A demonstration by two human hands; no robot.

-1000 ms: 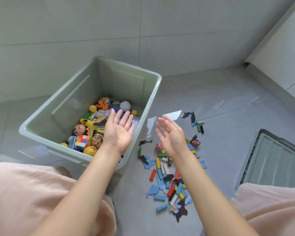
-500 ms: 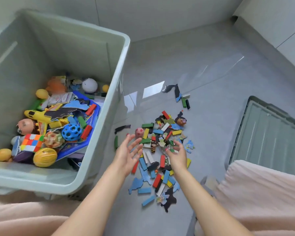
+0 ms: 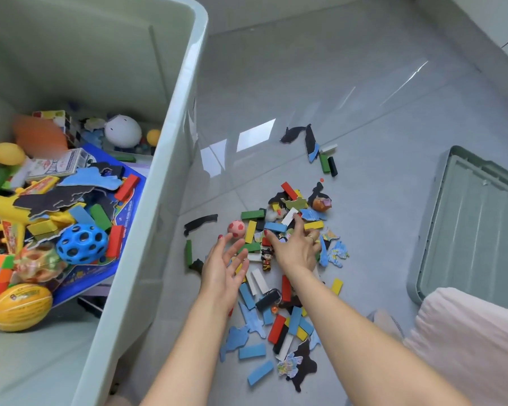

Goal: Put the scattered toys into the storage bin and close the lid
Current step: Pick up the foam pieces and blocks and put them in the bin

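Both hands spread and empty over the scattered toys (image 3: 279, 259), left hand (image 3: 222, 269) palm-up beside the pink ball (image 3: 236, 229), right hand (image 3: 295, 249) flat on the blocks; best rake inward, scoop together, lift left to the storage bin (image 3: 185, 118).

No text, label, brand or number can be read. Printing is present but too small and blurred to make out on: the yellow oval ball (image 3: 20, 306) at the near left of the storage bin (image 3: 170, 159); the card box (image 3: 60, 163) farther back; the blue board (image 3: 100, 259) beneath the toys.
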